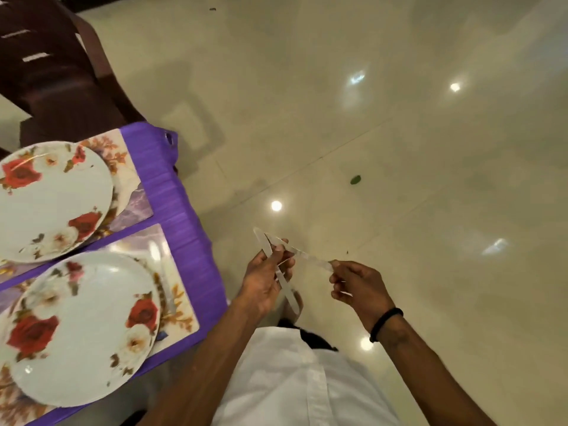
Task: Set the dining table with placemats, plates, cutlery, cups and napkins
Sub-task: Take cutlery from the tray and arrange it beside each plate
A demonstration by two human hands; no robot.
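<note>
Two white plates with red roses sit on floral placemats on the purple-covered table: the far plate (pixel 52 201) and the near plate (pixel 83 327). A clear plastic piece of cutlery (pixel 163 275) lies on the near placemat (pixel 181 318) right of the near plate. Over the floor, right of the table, my left hand (pixel 264 281) grips clear plastic cutlery (pixel 287 295). My right hand (pixel 359 287) pinches the end of another clear piece (pixel 310 258) that crosses towards the left hand.
A dark brown chair (pixel 52 72) stands beyond the table's far corner. The purple tablecloth (pixel 181 216) edge runs diagonally at left. Glossy cream floor tiles (pixel 399 149) fill the right, with a small green leaf (pixel 355 179) on them.
</note>
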